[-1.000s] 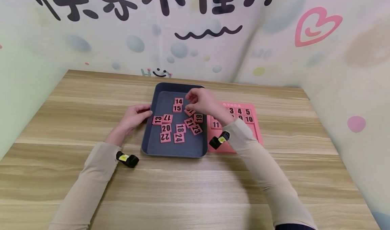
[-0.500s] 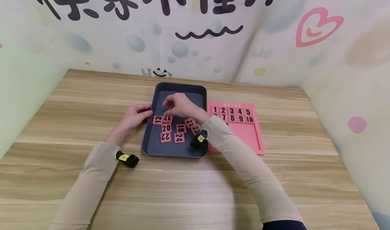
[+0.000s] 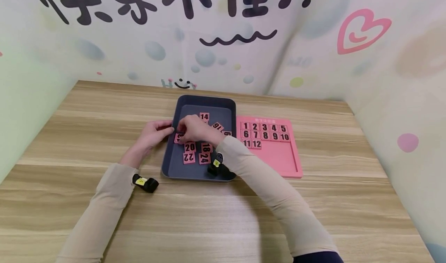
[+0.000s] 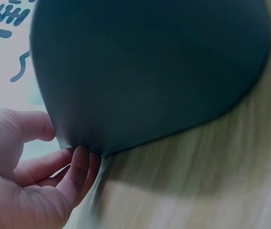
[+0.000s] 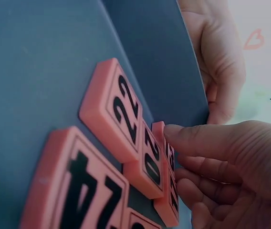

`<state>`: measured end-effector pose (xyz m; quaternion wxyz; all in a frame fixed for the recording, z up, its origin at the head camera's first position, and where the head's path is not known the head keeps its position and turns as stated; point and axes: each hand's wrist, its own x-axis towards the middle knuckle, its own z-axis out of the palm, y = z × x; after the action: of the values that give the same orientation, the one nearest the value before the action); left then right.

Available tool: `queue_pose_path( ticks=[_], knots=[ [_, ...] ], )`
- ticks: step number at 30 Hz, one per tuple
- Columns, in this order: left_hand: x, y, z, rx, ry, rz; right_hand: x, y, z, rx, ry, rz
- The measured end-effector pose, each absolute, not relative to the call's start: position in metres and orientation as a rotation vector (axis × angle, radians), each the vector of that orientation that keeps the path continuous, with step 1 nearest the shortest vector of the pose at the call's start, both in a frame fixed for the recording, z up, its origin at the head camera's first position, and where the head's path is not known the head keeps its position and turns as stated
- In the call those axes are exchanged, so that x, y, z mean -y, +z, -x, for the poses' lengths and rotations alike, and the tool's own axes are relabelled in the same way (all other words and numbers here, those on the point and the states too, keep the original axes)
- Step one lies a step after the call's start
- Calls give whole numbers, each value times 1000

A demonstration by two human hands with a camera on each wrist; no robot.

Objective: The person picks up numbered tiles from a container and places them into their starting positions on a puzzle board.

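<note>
A wood-grain table (image 3: 195, 224) bears a dark blue tray (image 3: 186, 172) and, just right of it, a pink number board (image 3: 278, 158). The left hand (image 3: 151, 134), thumb spread from its fingers, touches the tray's left wall. The right hand (image 3: 196, 128) bends thumb and fingers about the 13 tile (image 3: 177, 138) inside the tray, pinch indeterminable.

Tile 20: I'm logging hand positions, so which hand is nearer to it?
Right: the right hand is over the tray, just beyond tile 20. The left hand is farther off, at the tray's left rim.
</note>
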<state>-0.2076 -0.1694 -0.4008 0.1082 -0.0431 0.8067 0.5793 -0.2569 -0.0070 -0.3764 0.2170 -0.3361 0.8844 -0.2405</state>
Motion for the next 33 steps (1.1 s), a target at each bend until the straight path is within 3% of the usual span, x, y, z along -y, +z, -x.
queue_pose_path(
  ticks=[18, 33],
  knots=[
    [169, -401, 207, -2361, 1707, 146, 1, -368, 256, -2536, -649, 901],
    [166, -399, 205, -2359, 1712, 176, -76, -339, 249, -2660, -850, 840]
  ],
)
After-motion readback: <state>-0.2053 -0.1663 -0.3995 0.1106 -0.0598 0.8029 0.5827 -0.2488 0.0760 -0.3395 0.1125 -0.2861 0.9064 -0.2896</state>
